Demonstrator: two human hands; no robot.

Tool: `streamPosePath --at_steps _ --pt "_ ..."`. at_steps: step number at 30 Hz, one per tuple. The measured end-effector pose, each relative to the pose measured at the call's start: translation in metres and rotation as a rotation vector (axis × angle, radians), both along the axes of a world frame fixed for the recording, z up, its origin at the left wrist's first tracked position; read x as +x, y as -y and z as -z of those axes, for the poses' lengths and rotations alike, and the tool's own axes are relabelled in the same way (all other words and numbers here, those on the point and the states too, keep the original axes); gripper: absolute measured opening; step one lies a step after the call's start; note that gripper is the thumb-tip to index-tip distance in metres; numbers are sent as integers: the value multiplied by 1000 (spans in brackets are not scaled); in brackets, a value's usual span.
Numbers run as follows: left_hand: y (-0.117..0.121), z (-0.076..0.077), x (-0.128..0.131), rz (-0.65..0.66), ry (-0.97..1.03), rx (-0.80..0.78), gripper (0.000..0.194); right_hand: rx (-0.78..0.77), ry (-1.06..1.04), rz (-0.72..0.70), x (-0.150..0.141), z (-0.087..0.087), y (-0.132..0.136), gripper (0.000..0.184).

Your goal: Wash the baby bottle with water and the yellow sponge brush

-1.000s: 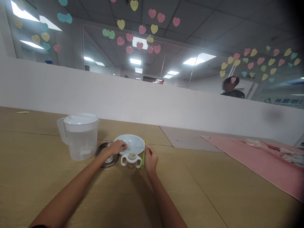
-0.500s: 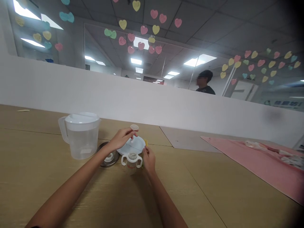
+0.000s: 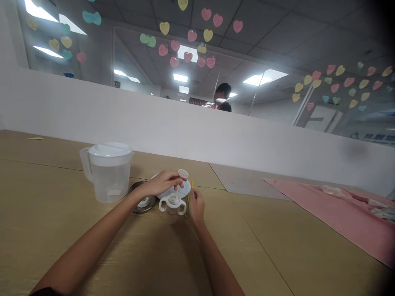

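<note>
A clear baby bottle [image 3: 171,214] with two white side handles stands upright on the table, uncapped. Over its mouth, my left hand [image 3: 165,183] pinches a small white piece [image 3: 183,173] with a round, disc-like top. A narrow pale part of it points down to the bottle's opening; I cannot tell whether it is inside. Just right of the bottle, my right hand [image 3: 196,204] is closed on a slim green-and-yellow stick [image 3: 187,206], mostly hidden by the fingers. Behind the bottle lies a white plate [image 3: 185,190], partly covered by my left hand.
A lidded clear pitcher [image 3: 111,174] stands at the left. Between it and the bottle, a metal dish [image 3: 148,207] holds a white ring-shaped part [image 3: 143,202]. A pink cloth [image 3: 324,209] lies at the right. Beyond the low white wall [image 3: 185,131], a person [image 3: 224,98] shows behind glass.
My left hand has lowered the white piece to the bottle's mouth and tilted it. My right hand stays beside the bottle. The person behind the glass has moved left.
</note>
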State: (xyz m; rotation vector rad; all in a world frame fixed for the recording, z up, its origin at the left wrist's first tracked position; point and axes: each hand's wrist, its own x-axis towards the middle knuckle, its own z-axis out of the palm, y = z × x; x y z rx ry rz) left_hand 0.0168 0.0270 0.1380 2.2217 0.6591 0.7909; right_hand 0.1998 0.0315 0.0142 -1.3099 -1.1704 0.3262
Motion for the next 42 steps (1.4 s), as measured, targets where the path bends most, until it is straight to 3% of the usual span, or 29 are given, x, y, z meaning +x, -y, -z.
streamPosePath --at_steps 22,26,30,35,39,42 --pt "-2 3 1 -49 113 6 38 8 15 2 -2 -2 2 39" --pt "-4 4 1 -34 38 5 36 8 31 10 -2 -2 3 38" --pt "-5 6 -1 -98 -142 99 34 11 30 20 -3 -3 3 37" --pt "-7 8 -10 -70 -342 184 26 -16 38 12 -4 -7 6 38" --pt "-12 4 -22 -282 -490 252 31 -24 38 6 -4 -8 6 39" --pt "-19 2 -35 -481 -646 262 24 -3 44 23 -3 -6 5 40"
